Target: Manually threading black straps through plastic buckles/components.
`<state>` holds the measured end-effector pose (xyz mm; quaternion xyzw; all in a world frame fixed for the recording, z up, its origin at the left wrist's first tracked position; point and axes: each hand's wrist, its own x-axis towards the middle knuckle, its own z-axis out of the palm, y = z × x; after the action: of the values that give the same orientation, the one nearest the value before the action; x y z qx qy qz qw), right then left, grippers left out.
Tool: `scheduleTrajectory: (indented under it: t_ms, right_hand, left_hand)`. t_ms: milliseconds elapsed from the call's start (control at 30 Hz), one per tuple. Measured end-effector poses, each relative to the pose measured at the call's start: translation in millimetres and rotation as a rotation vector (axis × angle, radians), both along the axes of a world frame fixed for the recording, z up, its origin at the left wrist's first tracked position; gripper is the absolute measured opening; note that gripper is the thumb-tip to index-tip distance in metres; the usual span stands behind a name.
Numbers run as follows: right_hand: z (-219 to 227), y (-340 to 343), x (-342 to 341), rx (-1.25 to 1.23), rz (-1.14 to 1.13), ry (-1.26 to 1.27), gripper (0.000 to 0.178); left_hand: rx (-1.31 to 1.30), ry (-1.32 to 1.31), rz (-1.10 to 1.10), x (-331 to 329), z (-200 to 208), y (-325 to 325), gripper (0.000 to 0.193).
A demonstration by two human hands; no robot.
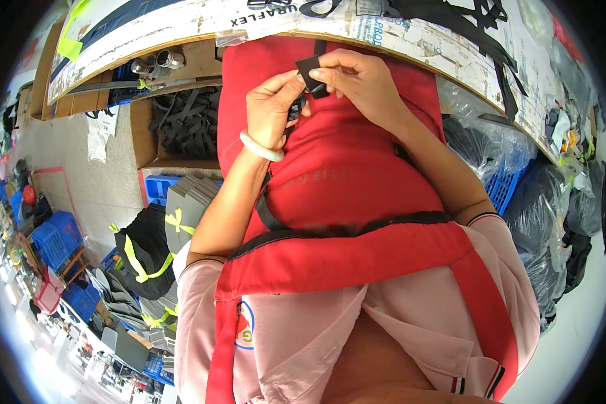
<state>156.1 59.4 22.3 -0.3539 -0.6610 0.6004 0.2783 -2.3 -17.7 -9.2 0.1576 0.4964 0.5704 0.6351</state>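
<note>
Above the lap of my red apron, both hands meet at a short piece of black strap. My left hand, with a pale bangle at its wrist, pinches the strap's left edge between thumb and fingers. A small dark plastic-looking piece shows under its fingers; its exact kind is partly hidden. My right hand is closed on the strap's right side, thumb on top. More black strap hangs behind and below the fingers.
A worn work table curves across the front, with black straps on its right. A cardboard box of dark strips stands at left. Grey bundles with yellow ties lie nearer. Plastic bags and a blue crate stand right.
</note>
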Motion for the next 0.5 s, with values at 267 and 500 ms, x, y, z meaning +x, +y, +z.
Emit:
scheduleTrajectory:
  t_ms: [267,500]
  right_hand:
    - [6.8,-8.9,11.6,0.170,0.026,-0.039,0.016]
    - [0.4,-8.4,13.5,-0.401,0.081,-0.138,0.022]
  left_hand:
    - [0.052,0.134,0.082,0.1,3.8,-1.2,0.020]
    - [0.189,0.286,0.087,7.8,1.1,-4.2,0.017]
